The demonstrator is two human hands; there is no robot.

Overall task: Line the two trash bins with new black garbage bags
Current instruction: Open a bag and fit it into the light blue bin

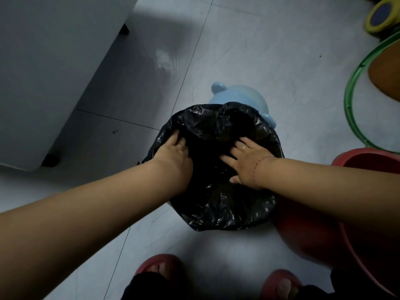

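Observation:
A black garbage bag [218,204] is draped over a trash bin at the centre of the floor, and it hides the bin's rim and wall completely. Both my hands are inside the bag's mouth. My left hand [173,153] presses on the left inner side with fingers curled into the plastic. My right hand [246,163] lies flat on the bag's right inner side, fingers spread. A second bin [365,167], red, stands directly to the right, touching the bag.
A light blue bear-shaped object [240,96] sits just behind the bagged bin. A white appliance [47,68] stands at left. A green hoop [355,87], an orange object [387,70] and a yellow toy [383,16] lie at right. My feet in red slippers [160,267] are below.

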